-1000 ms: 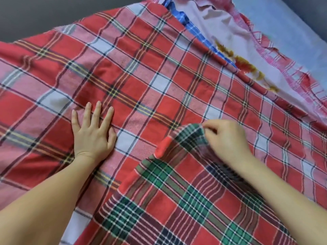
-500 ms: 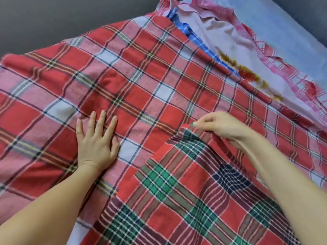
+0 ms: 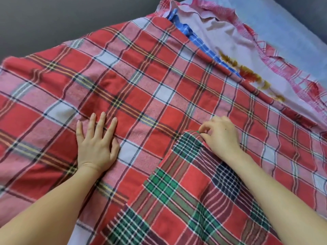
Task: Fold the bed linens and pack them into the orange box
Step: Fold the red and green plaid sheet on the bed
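Red plaid sheet lies flat under a green-checked sheet.

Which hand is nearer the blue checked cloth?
Right. Right hand pinches the green plaid sheet below the blue checked cloth; left hand lies flat on the red plaid sheet, farther left.
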